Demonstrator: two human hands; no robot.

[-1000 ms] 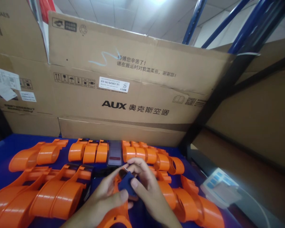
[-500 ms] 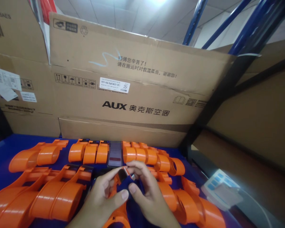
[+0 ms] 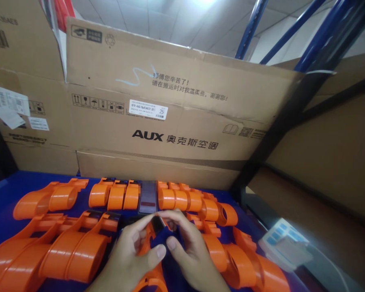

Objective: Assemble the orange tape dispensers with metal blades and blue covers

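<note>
Both hands meet at the lower middle over an orange plastic tape dispenser [image 3: 150, 280] with a dark blue piece [image 3: 161, 236] at its head. My left hand [image 3: 136, 247] is closed around the dispenser's head from the left, its thumb pressing on the blue piece. From the right, my right hand [image 3: 188, 243] grips the same blue piece, thumb on its near face and fingers curled over the top. A black part [image 3: 157, 223] shows between the hands. The dispenser's round body hangs below, partly cut off by the frame edge. My fingers hide much of the head.
Similar orange dispensers stand in rows at left [image 3: 86, 257] and right [image 3: 240, 263] on a blue surface [image 3: 3, 198]. A phone-like dark slab [image 3: 147, 198] lies behind my hands. Large cardboard [image 3: 182, 101] forms the back. A white device with blue keys [image 3: 284, 243] stands right, beside a rack post [image 3: 261, 138].
My right fingers have shifted slightly lower over the blue piece. Both hands keep their hold, and the view has moved slightly.
</note>
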